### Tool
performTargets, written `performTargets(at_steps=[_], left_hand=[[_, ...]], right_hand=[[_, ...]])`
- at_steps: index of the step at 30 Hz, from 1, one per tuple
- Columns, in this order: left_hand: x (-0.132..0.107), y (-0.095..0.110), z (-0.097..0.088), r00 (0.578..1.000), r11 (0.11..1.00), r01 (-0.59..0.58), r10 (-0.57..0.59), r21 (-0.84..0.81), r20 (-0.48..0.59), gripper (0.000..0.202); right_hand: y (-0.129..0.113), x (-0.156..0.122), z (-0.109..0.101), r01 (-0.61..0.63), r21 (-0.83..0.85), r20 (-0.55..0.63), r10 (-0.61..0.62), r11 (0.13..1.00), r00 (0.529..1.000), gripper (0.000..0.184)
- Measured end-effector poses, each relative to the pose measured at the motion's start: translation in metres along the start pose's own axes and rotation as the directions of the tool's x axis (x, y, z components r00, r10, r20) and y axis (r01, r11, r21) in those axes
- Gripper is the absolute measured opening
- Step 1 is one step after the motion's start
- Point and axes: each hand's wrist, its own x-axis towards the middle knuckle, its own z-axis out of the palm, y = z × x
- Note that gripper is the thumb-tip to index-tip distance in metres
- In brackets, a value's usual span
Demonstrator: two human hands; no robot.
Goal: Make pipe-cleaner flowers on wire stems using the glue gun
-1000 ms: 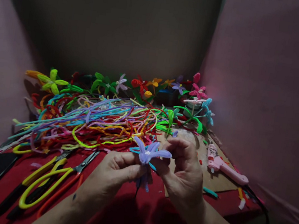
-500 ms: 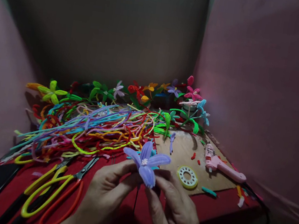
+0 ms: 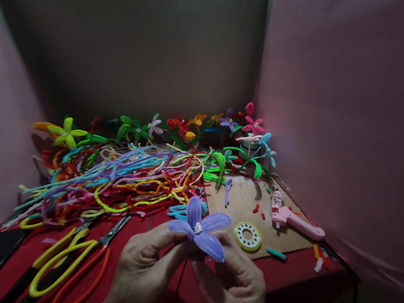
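Both my hands hold a purple pipe-cleaner flower [image 3: 200, 229] with a white bead centre, low in the middle of the view. My left hand [image 3: 142, 271] pinches it from the left, thumb and forefinger closed just under the petals. My right hand [image 3: 236, 291] grips from the right with its fingers curled under the bloom. The stem below is hidden between my fingers. A thin dark wire hangs down between my hands.
A big tangle of coloured pipe cleaners [image 3: 122, 175] covers the red cloth [image 3: 281, 280]. Finished flowers [image 3: 198, 125] line the back. Yellow and orange scissors [image 3: 71, 263] lie at left. A cardboard sheet [image 3: 243, 206] carries a pink glue gun [image 3: 290, 219] and a tape roll [image 3: 247, 236].
My hands have come lower and closer to me with the flower. My right hand dropped from above the flower to beneath it, uncovering the tape roll. The bloom now faces up.
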Motion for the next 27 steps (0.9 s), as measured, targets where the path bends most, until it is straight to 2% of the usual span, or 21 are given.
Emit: performTargets(at_steps=[2,3,5,7,9,11,13,14,17,20,23,25,27], left_hand=[[-0.002,-0.001,0.003,0.991,0.984,-0.133,0.136,0.121,-0.016,0.021],[-0.003,-0.001,0.004,0.973,0.955,-0.224,0.231,0.193,-0.014,0.023],[-0.006,-0.003,0.006,0.904,0.845,-0.407,0.427,0.346,0.020,0.027],[-0.008,-0.006,0.008,0.824,0.689,-0.522,0.558,0.502,0.092,0.025],[-0.011,-0.009,0.010,0.767,0.518,-0.560,0.620,0.646,0.167,0.022],[-0.012,-0.010,0.012,0.733,0.372,-0.550,0.644,0.748,0.219,0.019],[-0.011,-0.009,0.013,0.736,0.321,-0.522,0.638,0.790,0.227,0.016],[-0.011,-0.008,0.014,0.754,0.342,-0.512,0.618,0.788,0.221,0.012],[-0.007,-0.002,0.018,0.826,0.497,-0.471,0.539,0.729,0.167,0.008],[-0.005,0.007,0.019,0.890,0.653,-0.412,0.438,0.636,0.126,0.010],[-0.004,0.016,0.016,0.958,0.836,-0.283,0.219,0.471,0.187,0.006],[-0.003,0.018,0.012,0.968,0.937,-0.127,0.047,0.324,0.245,0.006],[0.000,0.017,0.007,0.948,0.986,0.041,-0.089,0.160,0.304,0.011]], right_hand=[[0.001,0.000,0.000,-0.053,0.060,0.001,0.053,0.997,0.999,0.025],[0.001,0.000,0.001,-0.093,0.097,0.012,0.092,0.991,0.996,0.025],[0.002,0.001,0.002,-0.164,0.194,0.028,0.161,0.967,0.987,0.022],[0.003,0.003,0.003,-0.215,0.304,0.027,0.217,0.928,0.976,0.020],[0.005,0.005,0.004,-0.251,0.416,0.015,0.269,0.874,0.963,0.020],[0.007,0.008,0.003,-0.297,0.506,0.034,0.325,0.810,0.945,0.019],[0.007,0.010,0.002,-0.323,0.579,0.059,0.356,0.749,0.933,0.015],[0.007,0.011,0.001,-0.331,0.608,0.071,0.366,0.722,0.928,0.015],[0.008,0.013,-0.003,-0.349,0.663,0.094,0.388,0.662,0.917,0.017],[0.010,0.014,-0.008,-0.374,0.651,0.113,0.403,0.660,0.908,0.011],[0.011,0.017,-0.013,-0.390,0.617,0.130,0.400,0.684,0.907,0.008],[0.010,0.019,-0.016,-0.402,0.608,0.148,0.399,0.685,0.905,0.009],[0.008,0.022,-0.018,-0.418,0.602,0.174,0.399,0.681,0.901,0.010]])
